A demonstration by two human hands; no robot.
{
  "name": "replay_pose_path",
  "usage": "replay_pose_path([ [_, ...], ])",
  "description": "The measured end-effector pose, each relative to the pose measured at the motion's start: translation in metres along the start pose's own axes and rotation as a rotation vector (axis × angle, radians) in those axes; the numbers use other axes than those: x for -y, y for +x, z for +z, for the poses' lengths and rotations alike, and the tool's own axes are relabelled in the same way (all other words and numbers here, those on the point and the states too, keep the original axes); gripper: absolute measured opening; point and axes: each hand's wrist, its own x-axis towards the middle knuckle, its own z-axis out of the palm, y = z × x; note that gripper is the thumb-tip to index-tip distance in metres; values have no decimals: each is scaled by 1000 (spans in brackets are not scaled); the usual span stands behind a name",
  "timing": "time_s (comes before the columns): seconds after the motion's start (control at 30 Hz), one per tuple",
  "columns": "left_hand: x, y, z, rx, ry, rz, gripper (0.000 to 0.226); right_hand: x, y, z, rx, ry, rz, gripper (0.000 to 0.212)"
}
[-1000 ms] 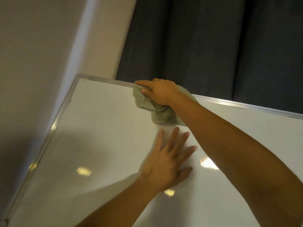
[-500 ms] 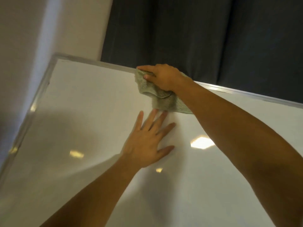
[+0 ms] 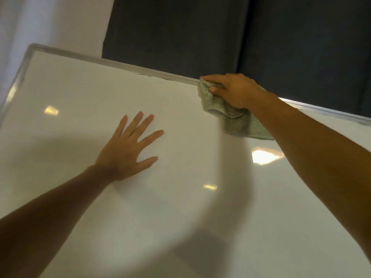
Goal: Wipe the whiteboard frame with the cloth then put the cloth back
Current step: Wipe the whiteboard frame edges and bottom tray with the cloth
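head view shows the right hand (image 3: 233, 90) clamped on a green cloth (image 3: 239, 122) against the whiteboard's metal top frame (image 3: 124, 66) at upper right of the frame, while the left hand (image 3: 128, 153) lies flat, fingers spread, on the white board surface (image 3: 80, 93) at centre left.

your cloth (image 3: 234, 119) is a pale green, nubbly towel, bunched at its upper end against the top rail of the whiteboard frame (image 3: 120, 64), right of that rail's middle. its loose lower part hangs crumpled over the white board face. the frame is a thin silvery metal strip, with the top rail and top-left corner in view.
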Motion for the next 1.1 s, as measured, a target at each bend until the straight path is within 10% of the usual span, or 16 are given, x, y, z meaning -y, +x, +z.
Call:
replay_pose_path([
  [0.53, -264, 153, -42, -91, -224, 161, 63, 16, 1, -25, 0, -78, -47, 51],
  [1.1, -247, 158, -1, -192, -197, 168, 66, -63, -66, -46, 42, -139, -40, 42],
])
